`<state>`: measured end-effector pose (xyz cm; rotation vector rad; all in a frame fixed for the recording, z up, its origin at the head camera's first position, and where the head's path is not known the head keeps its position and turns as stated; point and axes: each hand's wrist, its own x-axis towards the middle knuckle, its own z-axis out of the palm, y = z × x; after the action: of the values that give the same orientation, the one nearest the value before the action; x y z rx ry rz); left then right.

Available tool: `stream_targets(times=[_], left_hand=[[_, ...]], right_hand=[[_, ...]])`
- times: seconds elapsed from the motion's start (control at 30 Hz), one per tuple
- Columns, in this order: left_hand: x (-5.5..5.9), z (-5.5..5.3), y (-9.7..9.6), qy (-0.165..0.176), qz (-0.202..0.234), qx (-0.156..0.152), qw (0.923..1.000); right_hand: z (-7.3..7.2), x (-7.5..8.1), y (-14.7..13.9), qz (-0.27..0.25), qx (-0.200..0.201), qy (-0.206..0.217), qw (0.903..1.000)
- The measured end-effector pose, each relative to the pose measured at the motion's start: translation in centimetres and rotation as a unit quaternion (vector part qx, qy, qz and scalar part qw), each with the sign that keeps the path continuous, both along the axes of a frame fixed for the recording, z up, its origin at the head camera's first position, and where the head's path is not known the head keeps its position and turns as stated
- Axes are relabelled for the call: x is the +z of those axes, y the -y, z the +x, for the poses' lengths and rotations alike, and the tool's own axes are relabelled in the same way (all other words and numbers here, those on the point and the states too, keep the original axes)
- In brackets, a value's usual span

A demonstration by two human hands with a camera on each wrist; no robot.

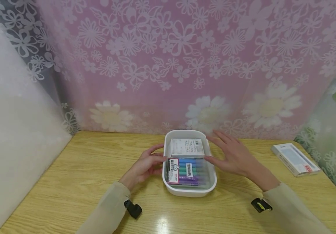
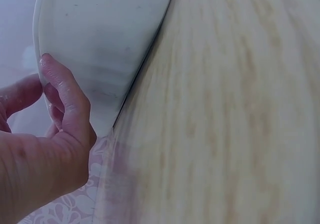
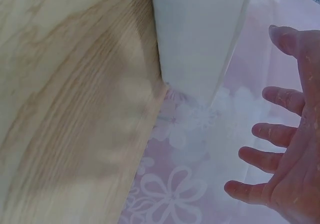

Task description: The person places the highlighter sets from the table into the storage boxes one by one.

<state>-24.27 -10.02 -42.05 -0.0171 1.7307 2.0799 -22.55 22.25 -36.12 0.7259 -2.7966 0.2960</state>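
Note:
A white plastic storage bin point(image 1: 189, 193) with rounded corners stands on the table. My left hand point(image 1: 145, 165) is at its left side; in the left wrist view the thumb and bent fingers pinch the bin's rim. On the other side my right hand point(image 1: 234, 156) hovers by the right edge with fingers spread, holding nothing. The right wrist view shows that palm apart from the bin's wall. Inside, a clear pack of coloured pens point(image 1: 195, 170), blue, green and purple, lies in the near half. Behind it sits a white box point(image 1: 186, 147) with printed text.
Another white box point(image 1: 295, 159), with a pale blue panel and a red mark, lies at the table's right edge. The wood-grain table point(image 1: 103, 182) meets a pink flowered curtain point(image 1: 156, 71) at the back. White sheeting point(image 1: 16, 113) hangs at the left.

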Motion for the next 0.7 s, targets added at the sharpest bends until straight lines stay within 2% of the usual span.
stream_targets(times=[0.23,0.7], left_hand=[[-0.3,-0.1,0.0,-0.006,-0.003,0.002,1.0],[-0.3,0.0,0.0,-0.005,0.004,0.005,1.0]], right_hand=[[0.5,-0.5,-1.5,-0.006,-0.014,-0.015,0.9998],[0.9,-0.6,-4.3,-0.018,-0.052,-0.009,0.9985]])
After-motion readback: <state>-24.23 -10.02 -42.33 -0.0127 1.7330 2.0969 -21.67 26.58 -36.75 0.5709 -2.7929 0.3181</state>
